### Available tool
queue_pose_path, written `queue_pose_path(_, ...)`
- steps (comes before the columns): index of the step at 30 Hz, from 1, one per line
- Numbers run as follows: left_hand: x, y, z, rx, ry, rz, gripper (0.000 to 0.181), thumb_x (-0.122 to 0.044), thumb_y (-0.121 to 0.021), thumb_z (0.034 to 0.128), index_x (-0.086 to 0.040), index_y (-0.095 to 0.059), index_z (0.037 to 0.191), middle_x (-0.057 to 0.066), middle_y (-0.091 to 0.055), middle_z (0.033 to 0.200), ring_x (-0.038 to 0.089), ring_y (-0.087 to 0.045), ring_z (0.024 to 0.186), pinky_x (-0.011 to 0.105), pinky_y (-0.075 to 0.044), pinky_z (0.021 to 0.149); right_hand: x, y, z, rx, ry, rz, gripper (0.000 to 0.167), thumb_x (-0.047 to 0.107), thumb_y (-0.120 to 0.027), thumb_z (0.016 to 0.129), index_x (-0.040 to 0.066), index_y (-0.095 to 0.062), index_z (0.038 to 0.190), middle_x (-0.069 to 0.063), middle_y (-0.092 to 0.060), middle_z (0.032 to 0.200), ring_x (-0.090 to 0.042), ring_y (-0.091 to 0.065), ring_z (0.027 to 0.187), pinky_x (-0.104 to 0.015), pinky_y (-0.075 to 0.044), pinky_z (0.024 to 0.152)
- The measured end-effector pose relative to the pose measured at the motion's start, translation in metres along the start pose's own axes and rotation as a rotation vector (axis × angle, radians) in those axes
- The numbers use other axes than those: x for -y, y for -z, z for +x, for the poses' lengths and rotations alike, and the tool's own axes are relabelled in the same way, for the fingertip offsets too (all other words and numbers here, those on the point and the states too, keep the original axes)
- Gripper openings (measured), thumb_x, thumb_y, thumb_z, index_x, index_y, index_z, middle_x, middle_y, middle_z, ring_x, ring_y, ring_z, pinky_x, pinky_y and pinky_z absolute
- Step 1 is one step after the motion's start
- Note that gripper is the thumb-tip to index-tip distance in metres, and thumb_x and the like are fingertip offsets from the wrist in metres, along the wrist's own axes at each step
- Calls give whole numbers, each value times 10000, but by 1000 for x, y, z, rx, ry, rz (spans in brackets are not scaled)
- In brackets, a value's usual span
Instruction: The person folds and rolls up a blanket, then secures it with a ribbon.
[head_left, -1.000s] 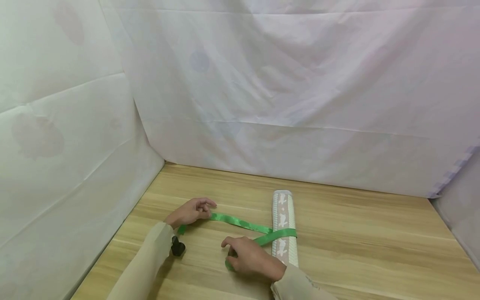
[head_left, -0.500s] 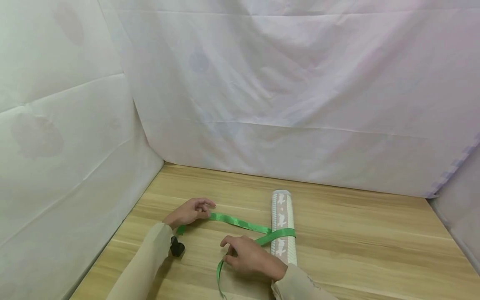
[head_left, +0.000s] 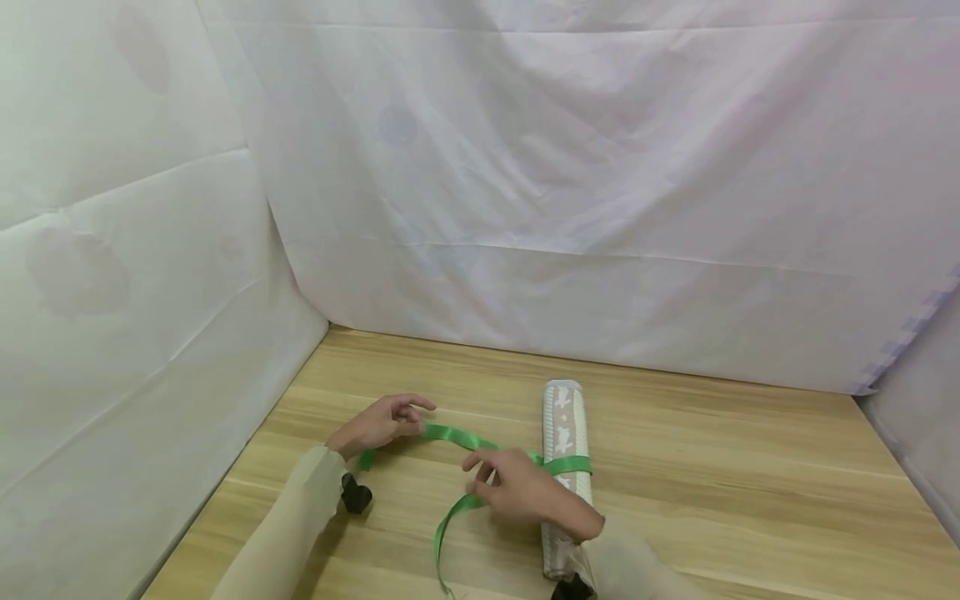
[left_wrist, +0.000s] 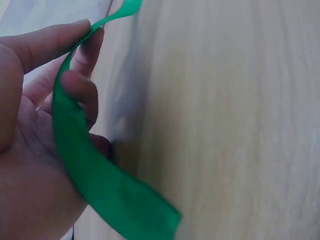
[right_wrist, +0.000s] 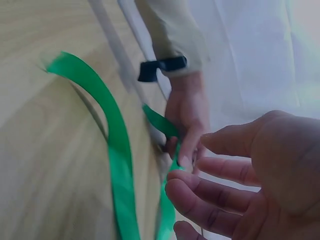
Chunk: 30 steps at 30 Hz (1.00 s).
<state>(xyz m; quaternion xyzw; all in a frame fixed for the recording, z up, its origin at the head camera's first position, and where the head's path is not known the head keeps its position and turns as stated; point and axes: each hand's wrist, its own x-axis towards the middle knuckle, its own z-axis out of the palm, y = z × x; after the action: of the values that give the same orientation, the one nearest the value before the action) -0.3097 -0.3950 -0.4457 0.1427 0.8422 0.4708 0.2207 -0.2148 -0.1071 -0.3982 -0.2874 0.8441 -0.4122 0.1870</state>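
Note:
A rolled towel (head_left: 564,417) with pale animal figures lies lengthwise on the table. Around its middle runs a green ribbon (head_left: 572,465), its two tails leading left. My left hand (head_left: 384,422) pinches one tail between thumb and fingertips; in the left wrist view that ribbon end (left_wrist: 105,180) hangs across the palm. My right hand (head_left: 517,487) is just left of the roll, above the ribbon, fingers loosely bent. In the right wrist view the right hand's fingers (right_wrist: 215,200) hold nothing, and the other ribbon tail (right_wrist: 117,145) curves apart from them. My right forearm hides part of the roll.
The wood-grain table (head_left: 720,483) is bounded by white cloth walls (head_left: 562,208) at the back and sides. A black wrist mount (head_left: 356,494) sits by the left sleeve, and another black piece (head_left: 572,587) by the right sleeve.
My right hand has let go of its ribbon tail and moved farther from me and slightly right. That tail now lies curved on the table. The left hand has hardly moved.

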Motion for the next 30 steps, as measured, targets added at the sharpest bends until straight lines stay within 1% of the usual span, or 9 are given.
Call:
queue_pose_path(6,-14,-4,-2,27,-44,-52,446,-204,-652,967,-111,-540,1388,67,-680,1003,231,-581,818,331,-494,695,-11,19,0,-84,9,51,211,172,-602,987,64,-650,1162,-70,-699,913,-135,-595,700,-258,-484,584)
queue_pose_path(13,-37,-14,-2,75,-135,-160,476,-166,-655,965,-61,-507,1405,116,-697,1015,373,-624,1044,403,-512,919,-17,30,3,-118,27,130,247,21,-495,988,19,-622,1200,-145,-702,926,-213,-632,687,-265,-502,590)
queue_pose_path(16,-48,-19,-2,95,-160,-193,461,-152,-666,956,-94,-530,1393,119,-699,1020,362,-628,1062,387,-509,951,-17,32,5,-124,36,167,277,-2,-461,987,18,-609,1220,-158,-702,909,-268,-641,678,-289,-522,602)
queue_pose_path(18,-56,-24,-2,103,-173,-198,443,-154,-676,949,-135,-555,1375,104,-705,1016,313,-642,1041,356,-513,938,-17,32,6,-125,32,201,294,-6,-444,993,10,-595,1244,-171,-696,900,-320,-645,683,-330,-536,612)
queue_pose_path(21,-67,-30,-2,115,-189,-199,418,-169,-683,946,-162,-578,1351,82,-711,992,237,-617,884,306,-505,817,-18,31,8,-123,8,264,323,14,-400,1016,-1,-558,1297,-195,-687,913,-372,-640,693,-384,-538,631)
queue_pose_path(24,-76,-35,-2,130,-218,-209,421,-165,-684,945,-125,-576,1350,72,-715,978,216,-608,848,320,-498,785,-19,31,9,-122,-29,327,338,99,-353,1064,3,-527,1337,-204,-684,944,-389,-633,701,-385,-515,618)
queue_pose_path(25,-79,-37,-2,136,-226,-211,422,-167,-685,945,-117,-576,1349,70,-716,977,223,-611,848,342,-498,779,-19,31,10,-123,-40,345,346,136,-343,1077,9,-524,1343,-201,-684,948,-391,-632,703,-372,-505,613)
queue_pose_path(28,-85,-41,-1,155,-250,-214,427,-159,-692,938,-100,-576,1344,75,-724,986,281,-665,974,436,-513,874,-19,31,11,-128,-62,381,384,251,-336,1096,23,-542,1327,-185,-689,941,-393,-638,700,-361,-497,603)
queue_pose_path(30,-88,-44,-1,165,-256,-220,419,-156,-699,932,-112,-586,1333,80,-728,988,346,-662,1000,453,-509,890,-19,31,11,-130,-70,402,408,289,-341,1095,18,-561,1307,-182,-692,933,-400,-648,694,-373,-507,614)
